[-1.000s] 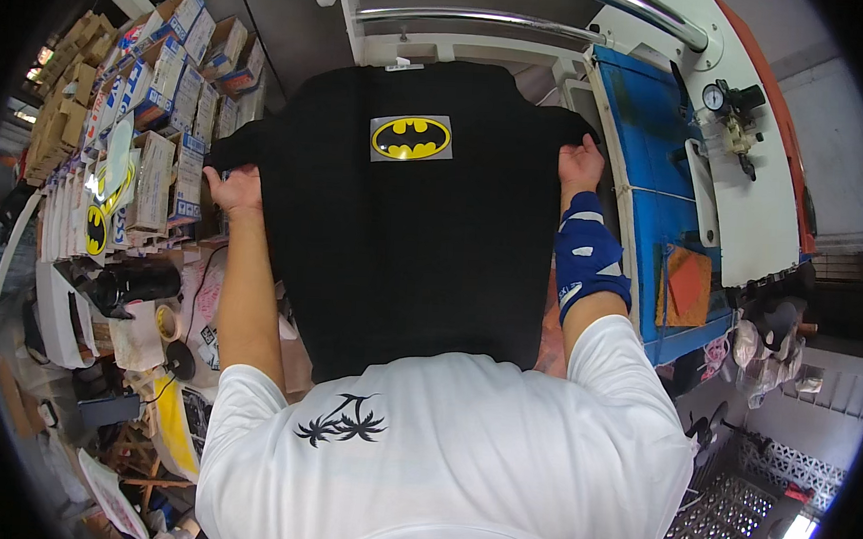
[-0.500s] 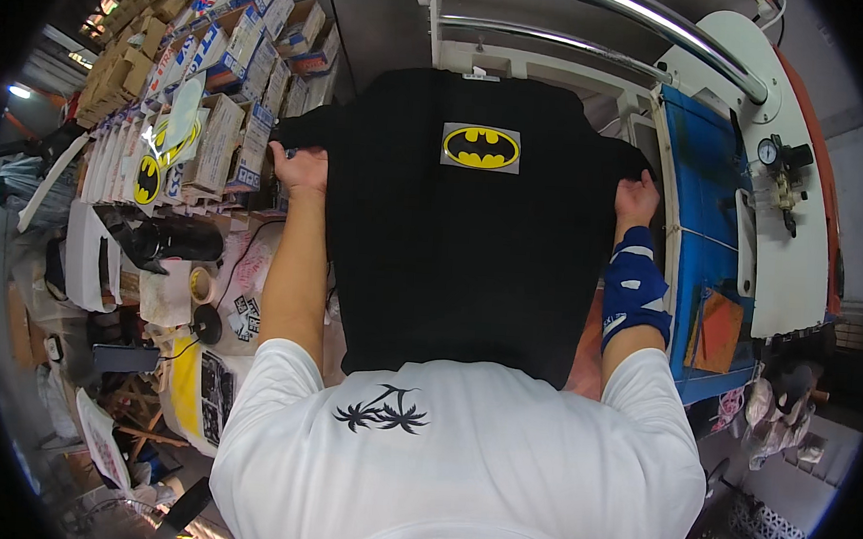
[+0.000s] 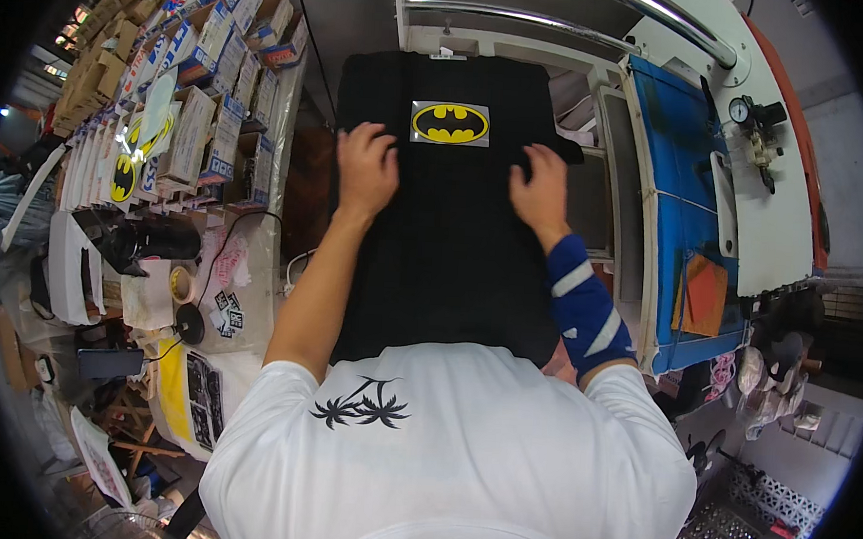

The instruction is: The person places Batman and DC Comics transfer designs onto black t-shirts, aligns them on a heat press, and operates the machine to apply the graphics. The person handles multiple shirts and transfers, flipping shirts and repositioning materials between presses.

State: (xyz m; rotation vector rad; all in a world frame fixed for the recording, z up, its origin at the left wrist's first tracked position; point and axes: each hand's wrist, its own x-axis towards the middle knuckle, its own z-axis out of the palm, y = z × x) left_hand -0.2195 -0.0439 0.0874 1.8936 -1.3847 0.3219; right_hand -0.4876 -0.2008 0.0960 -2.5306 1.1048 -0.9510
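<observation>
A black shirt (image 3: 432, 250) lies spread in front of me, with a yellow oval bat emblem on a clear square sheet (image 3: 450, 123) near its top. My left hand (image 3: 366, 169) is over the shirt's left side, below and left of the emblem, its fingers apart and slightly bent on or just above the cloth. My right hand (image 3: 538, 185) is over the right side, below and right of the emblem, fingers apart and bent. A blue sleeve with white stripes (image 3: 581, 297) covers my right forearm.
A blue padded machine part (image 3: 690, 185) with a white panel, gauge (image 3: 738, 111) and metal rods (image 3: 513, 18) stands at the right and back. Stacked boxes (image 3: 191, 111), a dark cylinder (image 3: 160, 241), a tape roll (image 3: 182, 284) and printed sheets crowd the left table.
My hands have let go of the shirt's sleeves and moved inward over its body. The shirt now looks narrower, its left sleeve no longer held out to the side.
</observation>
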